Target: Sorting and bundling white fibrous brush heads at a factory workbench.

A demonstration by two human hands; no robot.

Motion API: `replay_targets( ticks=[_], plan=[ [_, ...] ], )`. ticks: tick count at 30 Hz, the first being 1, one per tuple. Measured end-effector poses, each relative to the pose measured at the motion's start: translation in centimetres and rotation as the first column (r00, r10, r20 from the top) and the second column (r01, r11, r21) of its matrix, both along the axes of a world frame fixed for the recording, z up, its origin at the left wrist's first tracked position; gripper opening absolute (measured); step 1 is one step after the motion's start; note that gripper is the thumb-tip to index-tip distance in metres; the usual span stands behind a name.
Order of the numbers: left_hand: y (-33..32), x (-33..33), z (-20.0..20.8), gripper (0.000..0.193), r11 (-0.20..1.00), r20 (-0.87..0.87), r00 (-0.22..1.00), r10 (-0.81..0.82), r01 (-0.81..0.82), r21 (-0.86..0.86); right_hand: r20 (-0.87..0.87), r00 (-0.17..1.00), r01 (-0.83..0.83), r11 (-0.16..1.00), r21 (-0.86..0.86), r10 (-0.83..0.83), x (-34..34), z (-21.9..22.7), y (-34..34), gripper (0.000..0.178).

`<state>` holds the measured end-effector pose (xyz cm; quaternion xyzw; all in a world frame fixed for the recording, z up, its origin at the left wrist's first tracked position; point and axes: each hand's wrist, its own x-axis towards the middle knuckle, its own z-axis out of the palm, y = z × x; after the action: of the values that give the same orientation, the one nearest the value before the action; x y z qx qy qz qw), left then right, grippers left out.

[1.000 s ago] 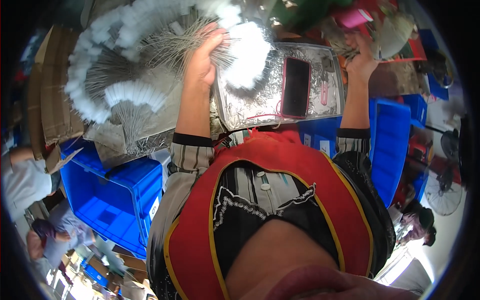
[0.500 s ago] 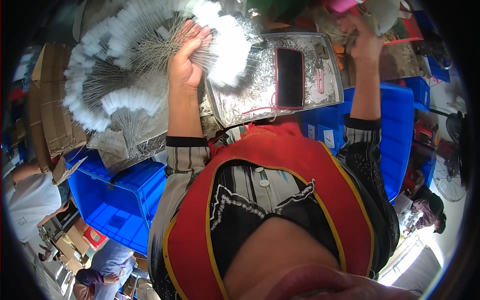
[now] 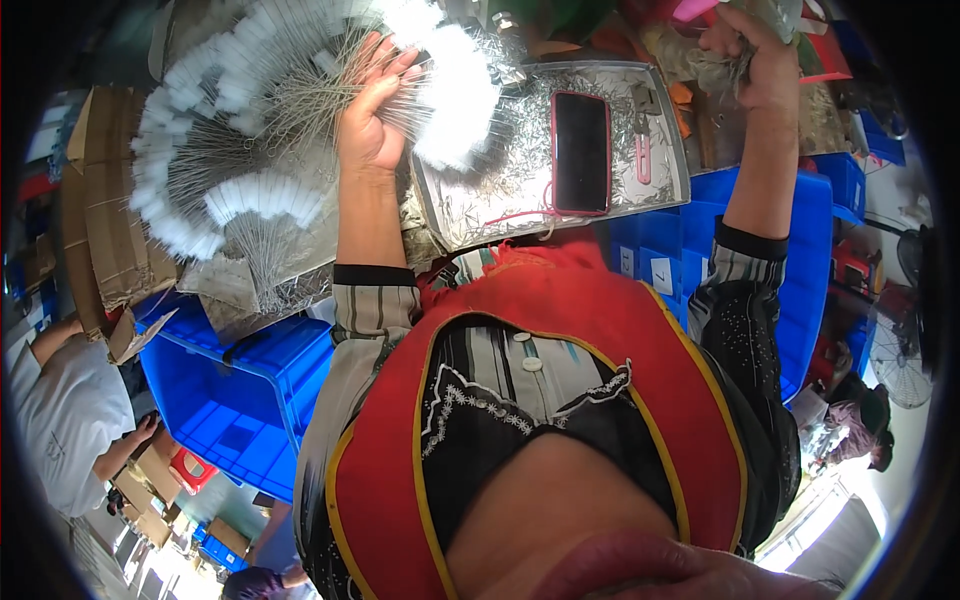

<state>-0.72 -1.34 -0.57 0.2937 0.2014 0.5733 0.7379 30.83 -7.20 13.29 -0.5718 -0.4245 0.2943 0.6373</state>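
My left hand point(image 3: 372, 130) is closed around the thin wire stems of a bunch of small white-bristled wire brushes point(image 3: 455, 105). Their white heads fan out to the right of my fingers, washed out by bright light. More wire brushes point(image 3: 262, 200) lie in overlapping fans to the left of that hand, stems toward the middle. Up at the far right, my right hand point(image 3: 770, 75) is curled by a crumpled greyish, see-through heap point(image 3: 690, 50). Its fingers are pinched on something greyish that I cannot make out. A pink object point(image 3: 692, 9) lies just beyond it.
Between my arms sits a shallow tray point(image 3: 470, 232) strewn with short metal bits, holding a phone point(image 3: 581, 150) and a slim pink tool point(image 3: 643, 155). Blue crates stand at lower left point(image 3: 225, 410) and right point(image 3: 808, 260). Cardboard point(image 3: 120, 200) borders the left; a person point(image 3: 75, 420) is behind it.
My right hand has moved right and its fingers have curled in. The left hand keeps its grip on the brushes in the same spot. People at the lower left have shifted.
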Motion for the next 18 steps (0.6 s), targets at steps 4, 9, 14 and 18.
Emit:
replay_targets(
  ticks=[4,9,14,18],
  plan=[
    [0.5,0.4,0.0,0.051,0.998,-0.068,0.998,-0.015,0.011,-0.067,-0.394,0.866,-0.272,0.951,0.145,0.308,9.0,-6.0,1.8,0.024],
    [0.3,0.4,0.2,0.049,0.989,-0.114,0.993,0.022,-0.038,-0.140,-0.028,0.998,-0.053,0.999,0.000,0.053,1.4,-1.7,0.0,0.024],
    [0.4,0.6,0.0,0.048,0.989,-0.102,0.992,0.069,-0.082,-0.126,-0.042,0.997,-0.059,0.998,0.026,0.060,1.4,-2.0,0.0,0.019],
    [0.5,0.7,0.3,0.050,0.992,-0.136,0.989,0.049,-0.063,-0.107,-0.144,0.984,-0.099,0.995,0.027,0.102,2.2,-2.5,0.1,0.014]
  ],
)
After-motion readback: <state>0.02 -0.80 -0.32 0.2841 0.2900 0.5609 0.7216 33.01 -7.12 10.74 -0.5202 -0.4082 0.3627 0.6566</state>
